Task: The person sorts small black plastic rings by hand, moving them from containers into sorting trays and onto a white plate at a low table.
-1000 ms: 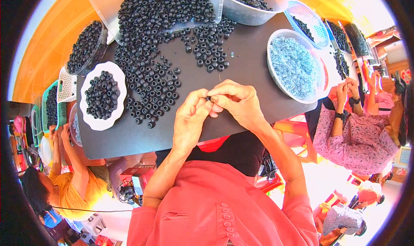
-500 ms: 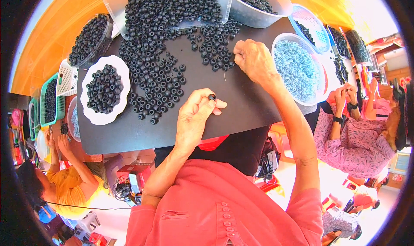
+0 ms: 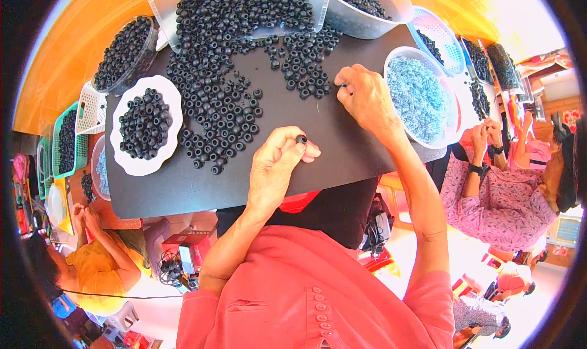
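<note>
My left grip [image 3: 273,165] and right grip [image 3: 370,101] are bare, as are my forearms [image 3: 422,196]. I wear a coral-red shirt [image 3: 269,275] with a column of small matching buttons [image 3: 321,308], a slit [image 3: 247,304] beside them, and black cloth [image 3: 342,214] over my lap.

Left hand [image 3: 269,175] covers part of the black bead [image 3: 301,139]. Dark piece [image 3: 342,87] at right hand [image 3: 342,87] mostly hidden by curled fingers; might be a bead, can't confirm. Thin strand [image 3: 318,108] too fine to ID. Clear pieces [image 3: 422,95] too small to resolve singly. Clear tray [image 3: 321,16] and grey tub [image 3: 361,28] cut by top edge.
</note>
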A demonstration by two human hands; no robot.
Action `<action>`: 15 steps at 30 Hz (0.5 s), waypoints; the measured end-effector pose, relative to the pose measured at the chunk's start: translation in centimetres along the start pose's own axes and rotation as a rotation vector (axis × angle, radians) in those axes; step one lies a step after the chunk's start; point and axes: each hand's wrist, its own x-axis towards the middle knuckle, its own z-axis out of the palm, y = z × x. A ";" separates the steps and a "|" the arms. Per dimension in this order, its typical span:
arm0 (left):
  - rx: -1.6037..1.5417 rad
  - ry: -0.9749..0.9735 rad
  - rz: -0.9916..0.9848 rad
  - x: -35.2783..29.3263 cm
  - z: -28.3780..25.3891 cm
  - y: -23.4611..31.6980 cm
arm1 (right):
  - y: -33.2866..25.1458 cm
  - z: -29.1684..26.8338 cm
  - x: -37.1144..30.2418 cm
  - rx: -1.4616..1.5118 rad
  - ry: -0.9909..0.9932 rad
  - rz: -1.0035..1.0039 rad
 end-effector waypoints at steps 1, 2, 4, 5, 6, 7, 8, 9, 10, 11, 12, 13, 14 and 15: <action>-0.022 0.000 0.004 0.0 0.1 0.0 | -0.1 0.1 -0.2 0.010 0.027 0.014; -0.044 0.000 0.008 0.0 0.2 -0.1 | -0.3 0.3 -0.6 0.011 0.025 0.012; -0.037 0.003 0.005 0.0 0.1 -0.2 | -0.9 0.6 -1.2 0.154 0.096 0.074; -0.030 0.003 0.002 0.1 0.0 -0.2 | -1.4 0.6 -1.6 0.157 0.094 0.073; -0.029 0.007 0.001 0.0 0.0 -0.2 | -2.2 0.4 -1.9 0.425 0.042 0.224; -0.035 0.012 0.001 -0.1 0.0 -0.1 | -2.8 0.4 -2.3 0.693 -0.012 0.376; -0.041 0.018 0.001 -0.1 0.0 -0.1 | -3.1 0.7 -2.7 0.697 -0.016 0.376; -0.040 0.018 0.000 -0.1 0.0 -0.1 | -3.2 1.0 -3.1 0.828 -0.047 0.338; -0.038 0.020 -0.007 0.0 0.0 -0.1 | -3.6 1.1 -3.4 0.960 -0.079 0.297; -0.035 0.022 -0.014 0.0 0.1 -0.1 | -4.0 0.9 -3.8 0.998 -0.128 0.300; -0.034 0.024 -0.015 0.0 0.2 -0.1 | -4.6 0.7 -4.0 1.001 -0.130 0.300; -0.042 0.025 -0.015 0.0 0.3 0.0 | -5.2 0.6 -4.2 1.105 -0.142 0.292; -0.051 0.027 -0.015 0.0 0.4 0.1 | -5.6 0.6 -4.4 1.210 -0.153 0.284; -0.049 0.029 -0.015 0.0 0.3 0.1 | -5.9 0.8 -4.5 1.238 -0.156 0.242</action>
